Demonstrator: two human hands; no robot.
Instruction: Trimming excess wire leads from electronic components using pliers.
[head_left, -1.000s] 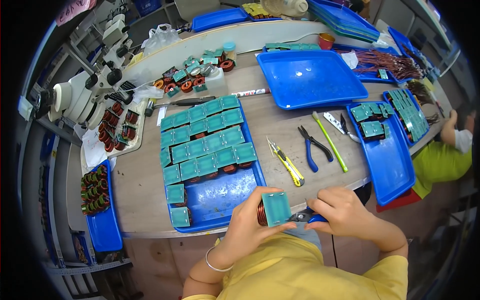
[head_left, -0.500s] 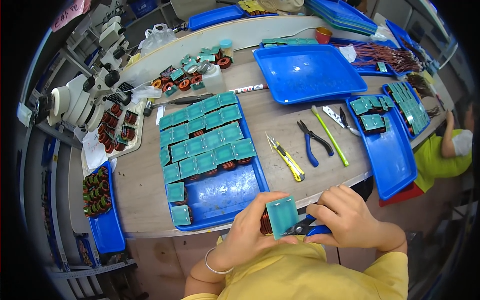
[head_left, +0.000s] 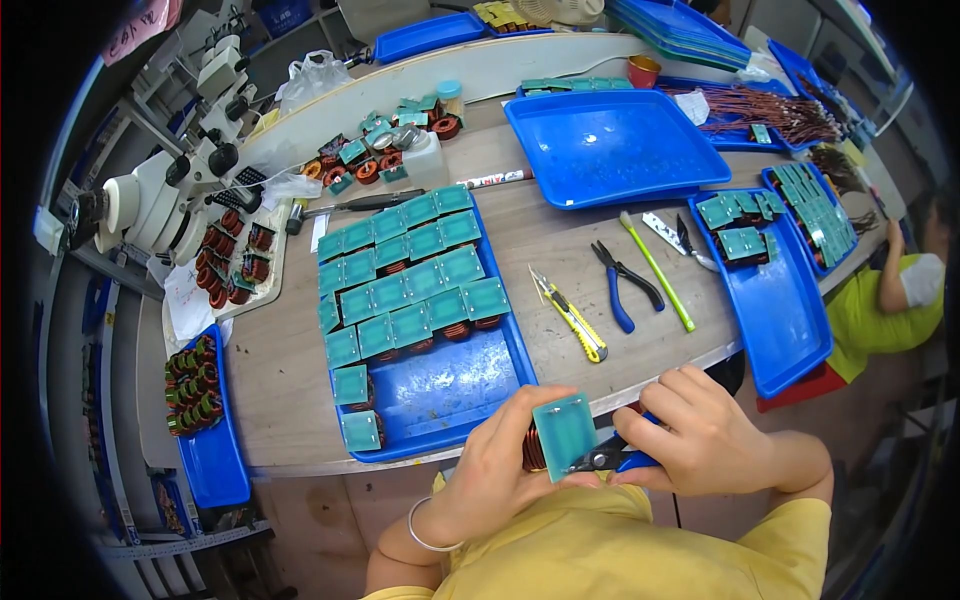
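Just off the table's front edge, my left hand (head_left: 487, 465) grips a copper-wound coil with a square green circuit board (head_left: 565, 437) on it. The board faces up toward me, and the copper winding (head_left: 533, 448) shows at its left side. My right hand (head_left: 690, 432) is closed around blue-handled cutting pliers (head_left: 632, 459). Their dark jaws rest at the board's lower right corner, and whether they bite on a lead is too small to tell. Left of my hands lies a blue tray (head_left: 450, 385) with rows of similar board-topped coils (head_left: 412, 282).
On the table lie a yellow utility knife (head_left: 572, 318), other blue-handled pliers (head_left: 622, 285) and a green brush (head_left: 658, 272). Blue trays (head_left: 615, 150) stand at the back and right (head_left: 785, 320). A microscope (head_left: 150, 205) is at left. Another person (head_left: 890, 310) sits at right.
The jaws stay at the board's lower corner. My right hand and forearm have shifted slightly right, and the plier handles look a little more apart.
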